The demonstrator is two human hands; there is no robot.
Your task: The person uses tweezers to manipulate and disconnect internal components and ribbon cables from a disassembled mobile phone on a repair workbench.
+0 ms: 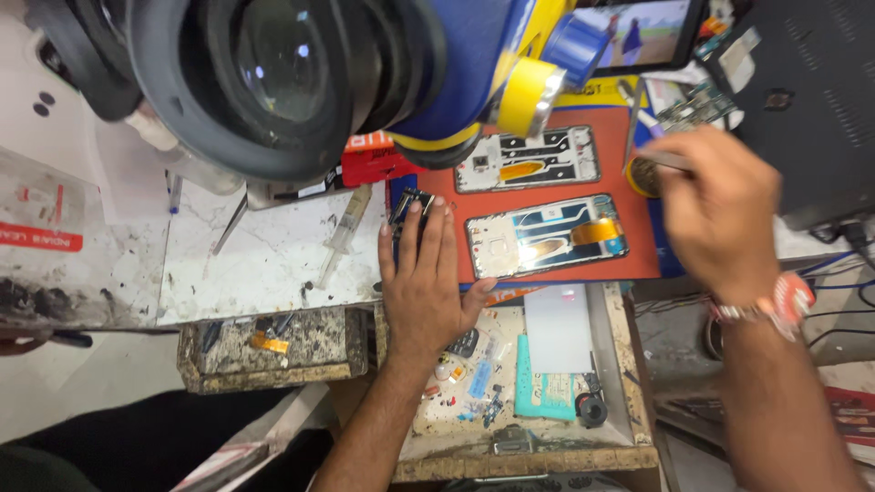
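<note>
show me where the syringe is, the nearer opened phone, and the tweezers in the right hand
syringe (344, 234), head view, middle of its clear barrel.
nearer opened phone (545, 236), head view, centre of its exposed inside.
tweezers (635, 128), head view, on the metal shaft above the right hand (720, 210).

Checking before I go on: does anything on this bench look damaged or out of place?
Yes. The clear plastic syringe lies loose and askew on the stained white marble slab. Two opened phone frames sit on the orange mat, innards exposed.
</note>
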